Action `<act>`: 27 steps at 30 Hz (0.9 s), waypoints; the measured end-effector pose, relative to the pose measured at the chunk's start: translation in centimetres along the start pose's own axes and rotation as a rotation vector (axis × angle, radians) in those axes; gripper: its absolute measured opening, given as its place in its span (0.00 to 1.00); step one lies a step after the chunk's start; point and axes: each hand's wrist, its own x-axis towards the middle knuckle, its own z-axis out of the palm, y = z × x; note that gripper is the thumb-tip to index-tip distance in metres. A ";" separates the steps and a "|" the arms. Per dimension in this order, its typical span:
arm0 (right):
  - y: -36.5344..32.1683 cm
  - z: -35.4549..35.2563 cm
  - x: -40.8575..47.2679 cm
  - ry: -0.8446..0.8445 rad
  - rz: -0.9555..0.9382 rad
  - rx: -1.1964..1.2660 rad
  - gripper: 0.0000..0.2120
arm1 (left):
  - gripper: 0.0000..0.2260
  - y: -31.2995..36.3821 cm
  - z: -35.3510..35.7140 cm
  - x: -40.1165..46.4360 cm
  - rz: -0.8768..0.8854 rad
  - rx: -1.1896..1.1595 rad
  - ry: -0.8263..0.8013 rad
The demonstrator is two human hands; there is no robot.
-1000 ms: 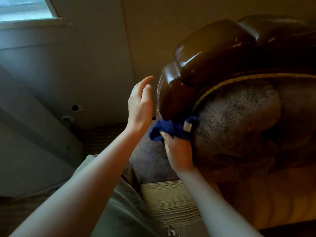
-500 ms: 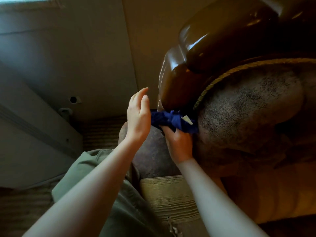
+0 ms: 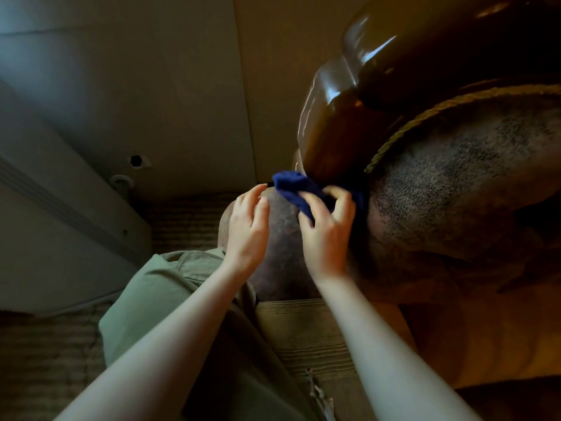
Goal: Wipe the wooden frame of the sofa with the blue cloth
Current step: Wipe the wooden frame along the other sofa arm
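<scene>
The sofa's glossy dark wooden frame point(image 3: 334, 117) curves down from the upper right beside the brown upholstered arm point(image 3: 455, 192). A bunched blue cloth point(image 3: 296, 186) lies against the frame's lower end. My right hand point(image 3: 326, 232) grips the cloth, fingers curled round it just below the wood. My left hand point(image 3: 247, 229) hovers to the left of the cloth with loosely bent fingers, its fingertips close to the cloth's left edge and holding nothing.
A pale wall point(image 3: 151, 86) with a skirting ledge and a small pipe fitting point(image 3: 121, 182) stands close on the left. Ribbed carpet point(image 3: 188, 220) covers the narrow floor gap. My green trouser leg point(image 3: 170, 287) fills the lower middle.
My left hand has dropped from beside the frame to the cloth's left edge. My right hand has shifted the cloth slightly up and left along the frame's bottom.
</scene>
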 end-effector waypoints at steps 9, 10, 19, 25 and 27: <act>2.5 1.2 -5.0 -0.500 0.191 -0.026 0.13 | 0.09 -0.8 2.0 -0.7 -0.345 -0.011 -0.287; 2.2 1.0 -4.7 -0.502 0.249 0.025 0.14 | 0.10 -0.5 2.1 -0.8 -0.413 -0.083 -0.350; 1.1 -1.3 -2.2 -0.254 0.985 0.864 0.17 | 0.13 -0.7 4.1 -1.0 -0.670 -0.462 -0.136; 1.3 -0.2 -4.0 -0.240 0.807 0.602 0.13 | 0.11 -0.3 3.7 -0.9 -0.310 -0.430 0.132; 1.7 0.4 -4.1 -0.276 0.647 0.453 0.12 | 0.13 0.7 3.3 -0.9 -0.131 -0.403 0.141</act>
